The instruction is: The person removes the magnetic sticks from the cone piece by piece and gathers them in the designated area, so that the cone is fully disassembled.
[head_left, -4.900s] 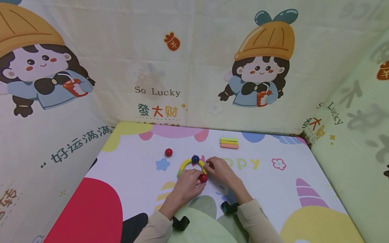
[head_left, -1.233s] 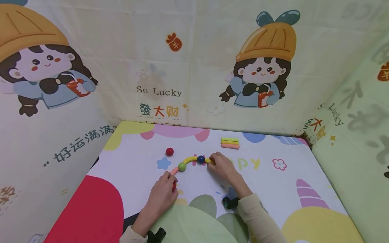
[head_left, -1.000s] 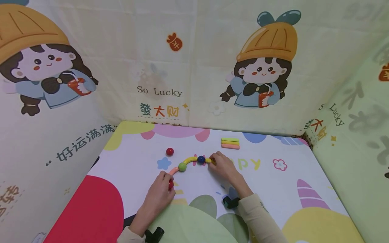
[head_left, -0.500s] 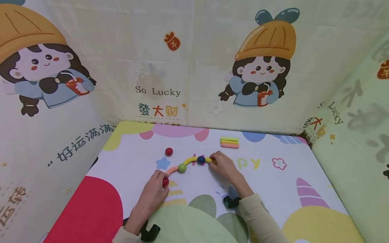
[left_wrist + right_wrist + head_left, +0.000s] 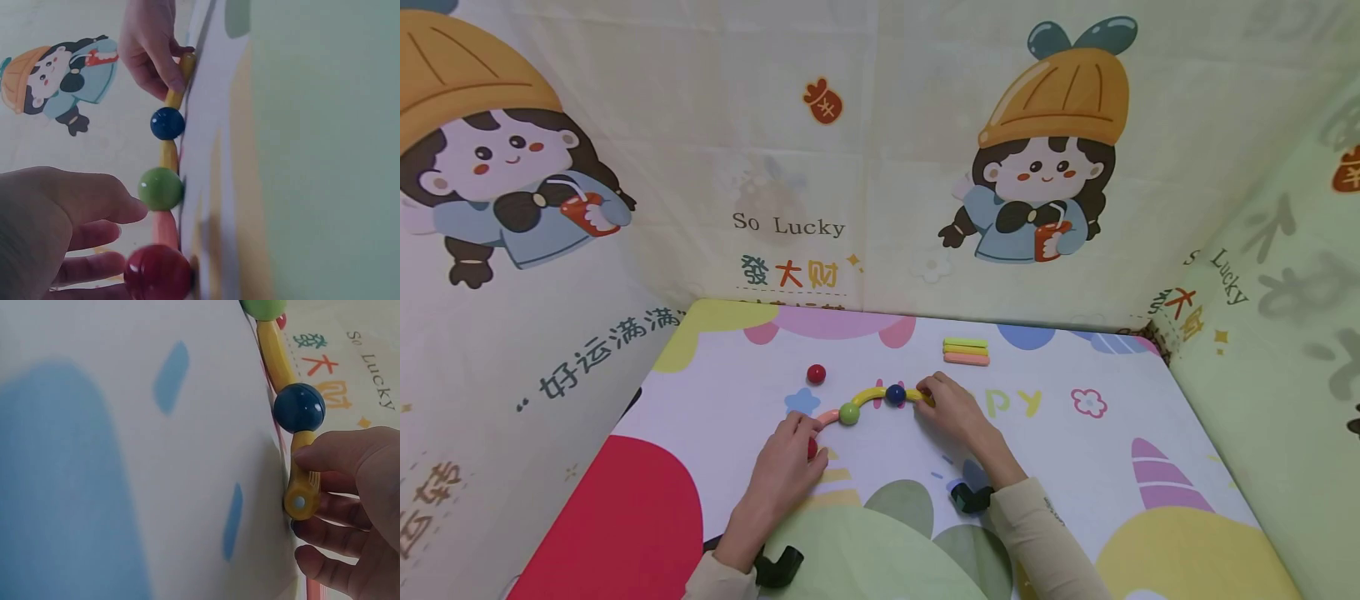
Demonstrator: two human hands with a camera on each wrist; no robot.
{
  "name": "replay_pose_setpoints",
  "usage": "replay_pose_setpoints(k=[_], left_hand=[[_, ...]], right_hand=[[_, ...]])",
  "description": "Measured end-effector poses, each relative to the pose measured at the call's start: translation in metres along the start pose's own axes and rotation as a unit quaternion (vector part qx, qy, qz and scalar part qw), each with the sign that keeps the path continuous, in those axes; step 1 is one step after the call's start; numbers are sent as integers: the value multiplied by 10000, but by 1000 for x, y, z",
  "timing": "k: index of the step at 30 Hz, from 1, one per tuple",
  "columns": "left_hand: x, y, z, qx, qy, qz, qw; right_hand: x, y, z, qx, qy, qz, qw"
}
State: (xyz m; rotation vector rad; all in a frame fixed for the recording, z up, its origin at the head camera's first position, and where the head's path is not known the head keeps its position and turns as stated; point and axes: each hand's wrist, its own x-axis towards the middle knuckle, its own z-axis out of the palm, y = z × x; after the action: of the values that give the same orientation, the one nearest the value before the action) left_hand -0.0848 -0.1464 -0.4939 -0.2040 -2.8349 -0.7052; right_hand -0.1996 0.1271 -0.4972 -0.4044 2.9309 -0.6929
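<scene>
On the table lies a wavy chain of toy sticks and balls. From the left it has a red ball [image 5: 159,273], a pink curved stick [image 5: 827,418], a green ball [image 5: 849,413], a yellow curved stick [image 5: 868,394], a blue ball [image 5: 895,395] and a second yellow curved stick [image 5: 302,478]. My right hand [image 5: 956,410] pinches that end stick between thumb and fingers; a silvery disc shows in its tip. My left hand [image 5: 784,457] is around the red ball, fingers reaching past it and thumb [image 5: 109,199] lifted off it, near the green ball.
A loose red ball [image 5: 816,374] sits behind the chain on the left. Farther back, yellow-green, yellow and pink straight sticks [image 5: 966,360] lie side by side. Printed cloth [image 5: 895,167] hangs behind and beside the table [image 5: 1045,467].
The earlier ring of pieces has opened into a wavy chain. My left hand carried the red-ball end leftward, then its thumb came away from the ball. My right hand keeps its pinch.
</scene>
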Motion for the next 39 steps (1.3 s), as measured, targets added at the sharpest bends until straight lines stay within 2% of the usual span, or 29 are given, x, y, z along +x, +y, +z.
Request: replay_pose_setpoints(k=[5,14,24,31,39], left_hand=[[13,12,1,25,298,333,9990],[38,37,10,-188,233,615,9977],[62,56,29,-188,-260,543,9980],[74,63,43,-456,-452,402,9971],[85,69,52,-263,-542,401,9974]], right_hand=[[0,-1,0,48,45,-73,10000],[2,0,2,67,73,-266,9996],[4,-1,4,80,69,-300,9995],[3,-1,5,185,100,-338,9992],[2,-2,6,111,205,-426,9988]])
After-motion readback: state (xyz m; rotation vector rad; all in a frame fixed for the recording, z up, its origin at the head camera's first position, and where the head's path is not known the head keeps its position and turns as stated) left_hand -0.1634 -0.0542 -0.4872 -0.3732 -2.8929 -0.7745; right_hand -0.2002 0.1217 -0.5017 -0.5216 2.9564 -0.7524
